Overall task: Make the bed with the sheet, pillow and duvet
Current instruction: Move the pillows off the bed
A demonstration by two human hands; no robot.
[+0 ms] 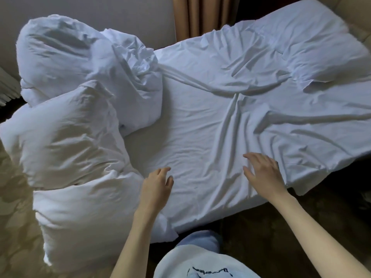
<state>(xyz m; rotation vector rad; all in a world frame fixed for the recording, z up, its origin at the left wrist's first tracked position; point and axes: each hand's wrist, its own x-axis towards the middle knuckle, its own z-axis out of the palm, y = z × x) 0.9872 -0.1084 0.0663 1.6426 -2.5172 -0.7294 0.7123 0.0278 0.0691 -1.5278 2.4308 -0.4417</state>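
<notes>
Here, both of your hands hover low over the near edge of the bed (200, 215), palms down on or just above the sheet (230, 109); whether they touch the cloth cannot be told. Your left hand (156, 187) has its fingers loosely bent and slightly apart, holding nothing. Your right hand (263, 173) has its fingers spread wide and nearly straight, also holding nothing.

The white sheet covers the mattress but lies wrinkled, with long folds running from the middle toward the far right corner, and its edge hangs loose over the near right side.

The duvet (66, 63) is bunched in a heap at the left end of the bed, against the wall. A pillow (62, 141) lies in front of it at the near left corner, just beside your left hand, and more white bedding (88, 223) spills below it over the left edge.

A brown curtain (196, 15) hangs beyond the far edge.
</notes>
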